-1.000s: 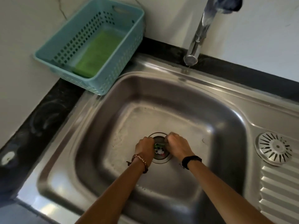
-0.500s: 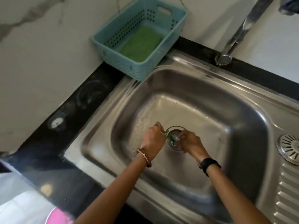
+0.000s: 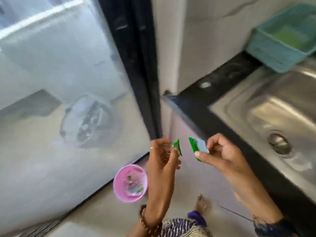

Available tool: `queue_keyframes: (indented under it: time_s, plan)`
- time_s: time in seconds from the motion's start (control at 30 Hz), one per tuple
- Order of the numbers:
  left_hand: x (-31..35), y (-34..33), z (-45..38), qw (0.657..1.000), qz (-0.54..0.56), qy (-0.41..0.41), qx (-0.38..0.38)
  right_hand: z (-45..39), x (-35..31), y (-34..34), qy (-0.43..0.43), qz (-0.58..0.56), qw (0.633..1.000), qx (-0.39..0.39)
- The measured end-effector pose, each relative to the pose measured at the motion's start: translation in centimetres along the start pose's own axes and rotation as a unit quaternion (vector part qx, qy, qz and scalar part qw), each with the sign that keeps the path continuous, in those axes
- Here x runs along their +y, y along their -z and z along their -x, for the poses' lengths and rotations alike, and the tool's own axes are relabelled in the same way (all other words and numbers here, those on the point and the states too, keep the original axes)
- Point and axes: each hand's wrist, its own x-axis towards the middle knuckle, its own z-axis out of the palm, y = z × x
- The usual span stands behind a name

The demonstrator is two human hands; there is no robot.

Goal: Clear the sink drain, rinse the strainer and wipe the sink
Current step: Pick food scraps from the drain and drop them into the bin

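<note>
Left hand point(image 3: 162, 158) pinching a green scrap point(image 3: 177, 146), right hand point(image 3: 220, 152) pinching a green-and-silver wrapper piece point(image 3: 198, 145), both hovering above a pink bin point(image 3: 130, 183) on the floor, sink drain point(image 3: 279, 144) lying to the right

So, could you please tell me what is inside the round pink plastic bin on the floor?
The round pink plastic bin holds pale, clear-looking scraps and small green bits, blurred. Whatever lies beneath them is covered; the left hand overlaps its right rim.
</note>
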Motion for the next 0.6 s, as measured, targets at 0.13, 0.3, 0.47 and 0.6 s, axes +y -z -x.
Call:
queue_keyframes:
  time_s: [0.13, 0.3, 0.47, 0.6]
  plan:
    - [-4.0, 10.0, 0.6, 0.994, -0.03, 0.073, 0.073, -1.7, 4.1, -10.0, -0.039, 0.099, 0.991, -0.079]
    - [-13.2, 17.3, -1.4, 0.968, -0.038, 0.215, 0.121, -6.1, 13.9, -18.5, -0.041, 0.283, 0.95, -0.127]
    - [-27.5, 22.0, -6.0, 0.943, -0.089, 0.282, 0.152, -11.8, 28.5, -23.4, -0.079, 0.375, 0.908, -0.168]
    - [-39.0, 24.3, -8.3, 0.927, -0.124, 0.323, 0.147, -14.7, 39.6, -26.3, -0.106, 0.421, 0.885, -0.17]
